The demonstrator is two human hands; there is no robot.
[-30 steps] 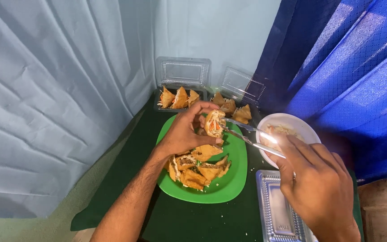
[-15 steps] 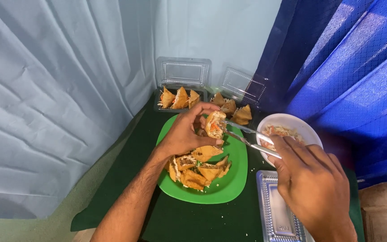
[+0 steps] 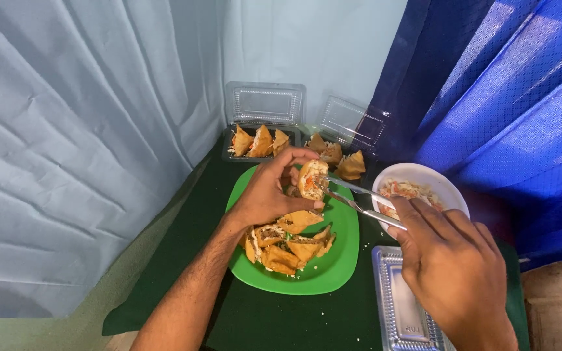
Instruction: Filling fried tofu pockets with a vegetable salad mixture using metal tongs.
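above the round green plastic plate (image 3: 339, 266), the left hand (image 3: 265, 195) pinches a golden fried stuffed pastry (image 3: 311, 179); the right hand (image 3: 453, 270) closes on metal tongs (image 3: 359, 198). it looks light, crumbly; hold its crust edges.

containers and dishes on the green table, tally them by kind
Clear plastic clamshell boxes: 3, namely the left open box, the right open box and the near box
Green plate: 1
White bowl: 1
Total: 5
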